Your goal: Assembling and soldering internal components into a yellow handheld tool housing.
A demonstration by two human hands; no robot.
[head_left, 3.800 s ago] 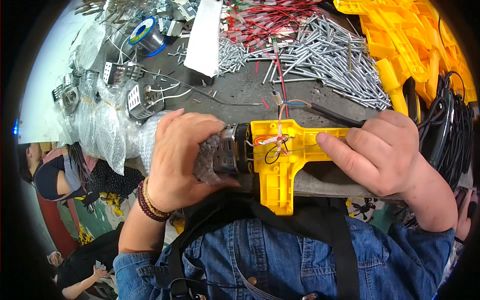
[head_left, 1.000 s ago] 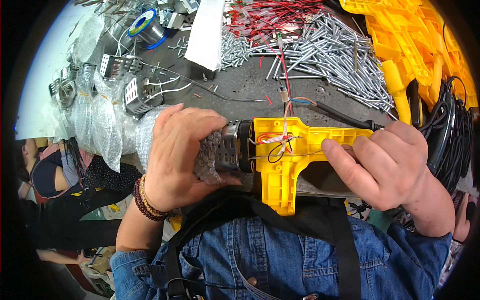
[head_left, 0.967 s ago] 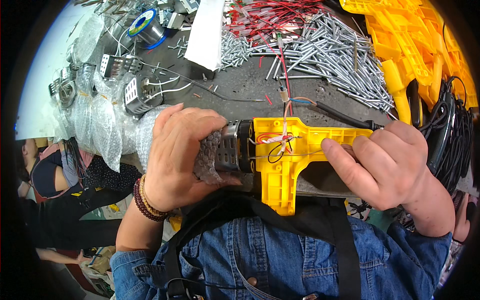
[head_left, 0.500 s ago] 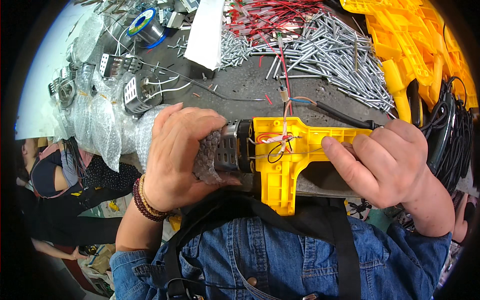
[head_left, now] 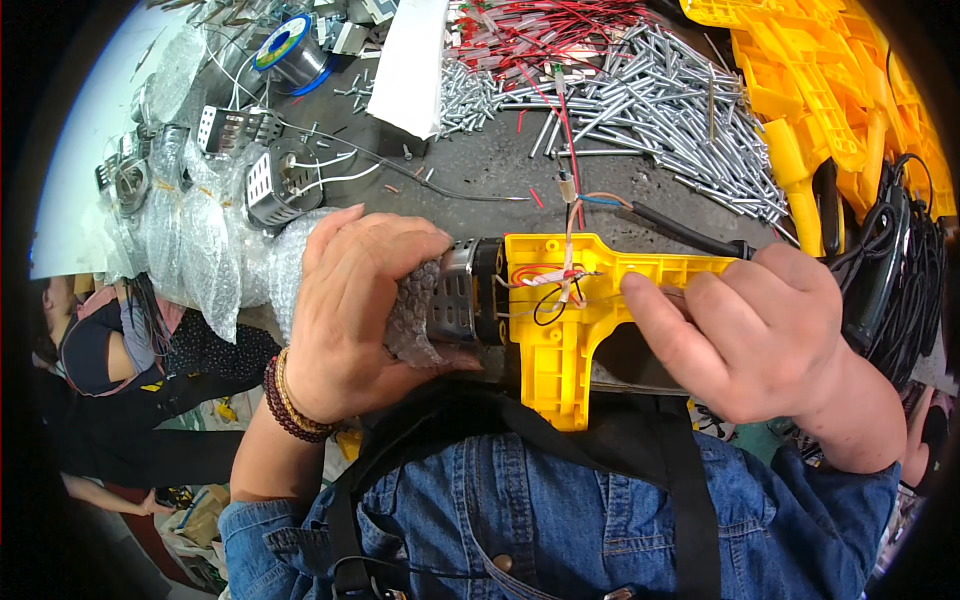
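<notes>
My left hand (head_left: pixel 365 300) is wrapped round a slotted metal heater tube (head_left: pixel 455 290), partly covered by bubble wrap (head_left: pixel 413 312). The tube's black collar meets an open yellow plastic housing half (head_left: pixel 557 345) with a short leg pointing towards me. Inside it lie red, black and white wires (head_left: pixel 560 280). A thin grey wire (head_left: pixel 605 300) runs along the housing to my right hand (head_left: pixel 755 335), whose fingers are closed around it at the housing's right arm. My fingers hide the wire's end. Beyond the housing, a black power cord (head_left: pixel 690 236) ends in blue and brown leads.
Beyond my hands lie screws (head_left: pixel 650 115), red-wired parts (head_left: pixel 545 35) and a solder spool (head_left: pixel 295 58). More slotted metal tubes (head_left: pixel 275 185) stand left beside bubble wrap (head_left: pixel 200 245). Yellow housings (head_left: pixel 815 90) and black cables (head_left: pixel 900 280) fill the right. Another person (head_left: pixel 120 350) is at far left.
My right hand has slid a little left along the housing's arm, its index finger now further in. My left hand, the tube and the housing have hardly moved.
</notes>
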